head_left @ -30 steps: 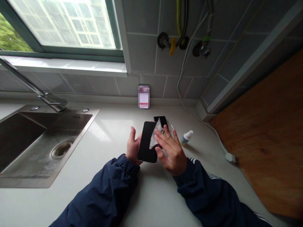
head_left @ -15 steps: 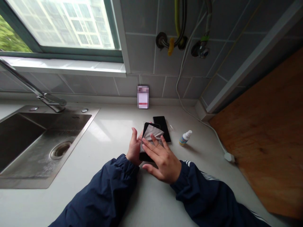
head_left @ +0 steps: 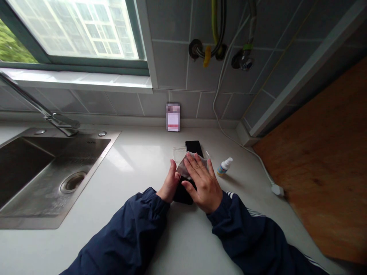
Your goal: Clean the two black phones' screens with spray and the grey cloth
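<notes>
My left hand (head_left: 169,185) grips the left edge of a black phone (head_left: 182,194), held low over the white counter (head_left: 137,168). My right hand (head_left: 200,181) lies flat on top of it, fingers together, pressing a grey cleaning cloth (head_left: 185,165) against the screen. Most of the phone is hidden under my right hand. A second black phone (head_left: 194,147) lies flat on the counter just beyond my fingertips. A small white spray bottle (head_left: 224,167) with a yellow band lies to the right of my right hand.
A steel sink (head_left: 43,172) with a tap (head_left: 59,122) takes up the left. A small card (head_left: 173,117) leans on the tiled wall behind. A white cable (head_left: 243,147) runs down the wall to a plug (head_left: 278,190). A wooden panel (head_left: 329,160) stands at right.
My right hand has swept the cloth across the screen, left and then back right and up. The phone has been lowered and tilted flatter, and now my hand covers most of it.
</notes>
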{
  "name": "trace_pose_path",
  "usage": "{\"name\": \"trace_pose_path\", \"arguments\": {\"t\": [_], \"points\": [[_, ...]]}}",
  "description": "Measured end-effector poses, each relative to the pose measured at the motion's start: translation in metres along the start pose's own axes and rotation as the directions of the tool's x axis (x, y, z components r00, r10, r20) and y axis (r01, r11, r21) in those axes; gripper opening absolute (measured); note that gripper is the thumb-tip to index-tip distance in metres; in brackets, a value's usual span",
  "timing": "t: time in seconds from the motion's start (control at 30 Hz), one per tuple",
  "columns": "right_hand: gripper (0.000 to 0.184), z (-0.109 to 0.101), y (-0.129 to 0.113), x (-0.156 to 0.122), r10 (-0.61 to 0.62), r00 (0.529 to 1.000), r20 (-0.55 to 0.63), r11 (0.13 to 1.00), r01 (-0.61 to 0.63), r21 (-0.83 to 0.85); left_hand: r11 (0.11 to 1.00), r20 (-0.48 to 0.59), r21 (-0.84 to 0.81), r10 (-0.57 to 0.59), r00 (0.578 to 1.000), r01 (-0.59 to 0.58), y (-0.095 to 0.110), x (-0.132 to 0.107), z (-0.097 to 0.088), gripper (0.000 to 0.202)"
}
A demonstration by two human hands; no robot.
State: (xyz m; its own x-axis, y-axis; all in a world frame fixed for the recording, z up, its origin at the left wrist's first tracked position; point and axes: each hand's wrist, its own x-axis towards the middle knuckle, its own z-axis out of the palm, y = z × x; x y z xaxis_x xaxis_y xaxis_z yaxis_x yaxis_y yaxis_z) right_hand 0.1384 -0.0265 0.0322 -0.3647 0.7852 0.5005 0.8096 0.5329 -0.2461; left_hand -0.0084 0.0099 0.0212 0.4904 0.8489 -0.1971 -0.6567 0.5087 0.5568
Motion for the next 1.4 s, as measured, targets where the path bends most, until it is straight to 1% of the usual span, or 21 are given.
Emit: {"name": "trace_pose_path", "arguments": {"t": [0.07,0.13,0.3,0.53,0.63,0.73,0.83,0.93,1.03,1.13,1.2,1.3,1.4], "points": [[0.070,0.000,0.002,0.001,0.017,1.000,-0.017,1.000,-0.017,0.006,0.999,0.006,0.044,0.030,1.000,-0.031,0.000,-0.001,0.002,0.074],[0.071,0.001,0.003,0.000,0.028,0.999,-0.026,0.999,-0.028,0.016,0.997,0.022,0.050,0.051,0.998,-0.052,0.001,-0.003,0.005,0.077],[0.072,0.004,0.006,0.000,0.057,0.997,-0.043,0.998,-0.056,0.037,1.000,0.068,0.018,0.009,0.998,-0.010,0.007,-0.006,0.010,0.085],[0.071,0.004,0.007,0.000,0.088,0.993,-0.081,0.995,-0.084,0.046,0.999,0.104,-0.023,0.026,0.994,-0.023,0.011,-0.006,0.010,0.084],[0.072,0.006,0.007,-0.001,0.102,0.990,-0.095,0.994,-0.098,0.051,0.999,0.114,-0.010,0.032,0.993,-0.031,0.011,-0.005,0.009,0.083],[0.074,0.008,0.007,-0.002,0.101,0.991,-0.084,0.993,-0.095,0.072,0.998,0.120,0.038,0.041,0.992,-0.046,0.011,-0.005,0.009,0.082],[0.075,0.010,0.008,-0.002,0.068,0.996,-0.050,0.993,-0.062,0.105,0.997,0.116,0.067,0.034,0.993,-0.042,0.010,-0.005,0.011,0.081],[0.077,0.011,0.009,-0.003,0.022,1.000,-0.022,0.994,-0.020,0.109,0.996,0.075,0.088,0.027,0.997,-0.033,0.009,-0.004,0.011,0.077],[0.079,0.013,0.009,-0.004,-0.015,1.000,-0.005,0.994,0.016,0.104,0.985,-0.001,0.158,0.076,0.997,-0.075,0.006,-0.001,0.008,0.069],[0.082,0.014,0.006,-0.006,-0.056,0.998,0.014,0.994,0.054,0.095,0.978,-0.027,0.177,0.116,0.993,-0.110,0.004,0.003,0.002,0.065],[0.082,0.015,0.003,-0.007,-0.096,0.995,0.036,0.992,0.093,0.088,0.988,-0.028,0.125,0.093,0.995,-0.088,0.005,0.003,-0.001,0.068],[0.080,0.014,-0.005,-0.010,-0.170,0.980,0.098,0.982,0.161,0.097,0.999,-0.039,0.048,0.027,0.999,-0.025,0.012,0.000,0.000,0.079],[0.075,0.013,-0.014,-0.011,-0.221,0.963,0.151,0.972,0.205,0.118,0.996,-0.045,0.059,0.066,0.997,-0.063,0.021,-0.005,0.004,0.085]]}}
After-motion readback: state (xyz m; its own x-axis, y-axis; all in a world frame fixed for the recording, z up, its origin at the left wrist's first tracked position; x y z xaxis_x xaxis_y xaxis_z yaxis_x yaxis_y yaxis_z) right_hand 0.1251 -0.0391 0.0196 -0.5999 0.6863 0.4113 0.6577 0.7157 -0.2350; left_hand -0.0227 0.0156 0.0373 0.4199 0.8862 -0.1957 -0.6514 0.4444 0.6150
